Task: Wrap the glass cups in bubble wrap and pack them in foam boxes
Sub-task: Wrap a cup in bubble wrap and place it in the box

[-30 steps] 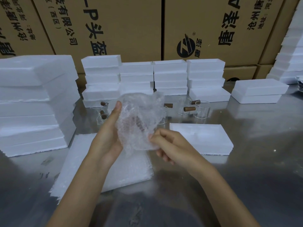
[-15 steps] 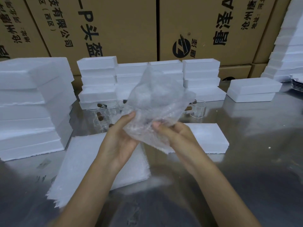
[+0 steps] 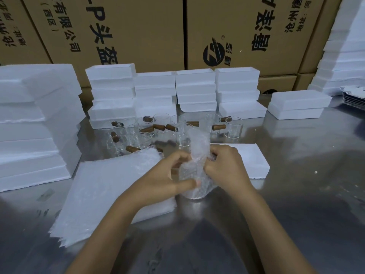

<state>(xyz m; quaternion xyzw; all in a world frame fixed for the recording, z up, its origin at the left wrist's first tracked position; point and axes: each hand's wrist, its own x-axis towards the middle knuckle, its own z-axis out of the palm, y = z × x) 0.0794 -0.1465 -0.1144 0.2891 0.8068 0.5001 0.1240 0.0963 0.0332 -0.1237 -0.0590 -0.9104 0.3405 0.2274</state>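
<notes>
Both hands curled round a bubble-wrapped cup [image 3: 194,175] just above the steel table [image 3: 296,194], left hand [image 3: 164,175], right hand [image 3: 227,171], wrap sheets [image 3: 110,190] left, foam box [image 3: 250,161] right, bare cups [image 3: 150,131] behind, foam stacks [image 3: 173,91] beyond.

Light: we see soft, even indoor light; the room is a bit dim, and the light seems to come from above.
Glare: the shiny metal table [image 3: 296,194] has pale bright patches and blurry mirror pictures of the white foam boxes [image 3: 237,91].
Shadows: dark, soft shadows lie on the table under the arms and at the bottom right.
Blur: we find everything a little soft; the bubble wrap [image 3: 195,171] looks smeared, maybe from moving.
Bending: straight box edges lean and curve near the sides.
White parts: the foam looks washed out, with little detail.
</notes>
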